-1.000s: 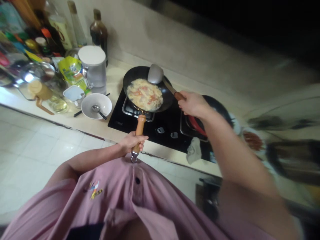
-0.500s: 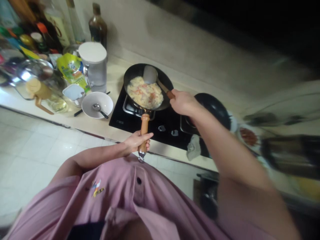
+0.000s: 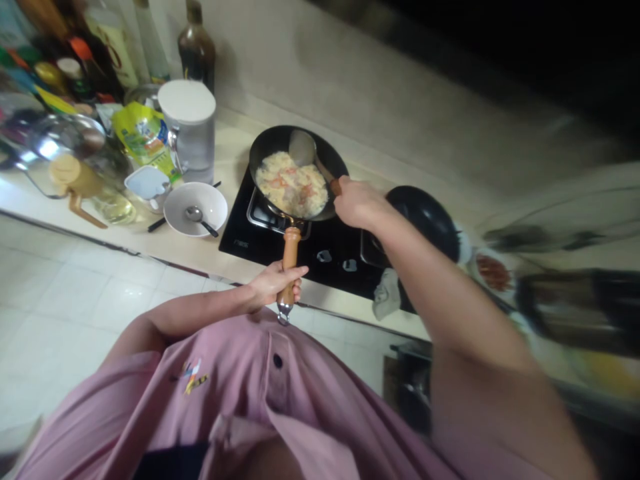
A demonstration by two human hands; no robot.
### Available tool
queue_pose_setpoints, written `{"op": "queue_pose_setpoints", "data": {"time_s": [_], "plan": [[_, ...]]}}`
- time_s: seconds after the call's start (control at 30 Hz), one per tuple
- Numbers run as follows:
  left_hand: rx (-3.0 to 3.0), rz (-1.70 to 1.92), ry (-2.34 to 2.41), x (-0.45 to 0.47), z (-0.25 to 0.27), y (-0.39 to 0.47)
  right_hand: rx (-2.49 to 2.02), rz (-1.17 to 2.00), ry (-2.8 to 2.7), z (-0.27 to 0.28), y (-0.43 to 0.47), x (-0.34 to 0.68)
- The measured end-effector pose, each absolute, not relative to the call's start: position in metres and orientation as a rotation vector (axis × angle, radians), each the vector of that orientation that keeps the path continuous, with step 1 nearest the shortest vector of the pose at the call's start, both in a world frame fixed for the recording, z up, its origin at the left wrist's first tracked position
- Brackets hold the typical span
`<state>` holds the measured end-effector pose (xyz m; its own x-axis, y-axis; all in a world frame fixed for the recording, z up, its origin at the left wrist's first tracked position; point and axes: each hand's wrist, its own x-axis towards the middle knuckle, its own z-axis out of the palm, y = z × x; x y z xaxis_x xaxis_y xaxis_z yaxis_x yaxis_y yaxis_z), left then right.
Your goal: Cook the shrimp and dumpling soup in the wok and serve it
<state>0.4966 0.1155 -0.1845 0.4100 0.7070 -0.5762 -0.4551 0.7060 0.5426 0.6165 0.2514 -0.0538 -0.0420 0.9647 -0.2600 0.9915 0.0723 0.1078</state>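
Pan (image 3: 295, 167) sits on the stove (image 3: 280, 233) at frame centre; left hand (image 3: 274, 283) clasps its wooden handle (image 3: 290, 257), steadying it; right hand (image 3: 357, 202) grips the ladle (image 3: 303, 149) resting in the egg mixture (image 3: 293, 187).

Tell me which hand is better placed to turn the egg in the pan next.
Right, probably. The right hand holds the spatula, whose blade already sits in the egg at the pan's far side. The left hand grips the wooden pan handle, steadying it.
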Motion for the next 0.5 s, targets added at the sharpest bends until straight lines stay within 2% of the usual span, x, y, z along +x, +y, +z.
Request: {"op": "queue_pose_setpoints", "data": {"time_s": [0.23,0.5], "plan": [[0.319,0.74,0.891,0.496,-0.181,0.116,1.96,-0.15,2.145,-0.061,0.255,0.614],[0.318,0.74,0.896,0.496,-0.182,0.115,2.055,-0.131,2.172,-0.042,0.23,0.629]]}}
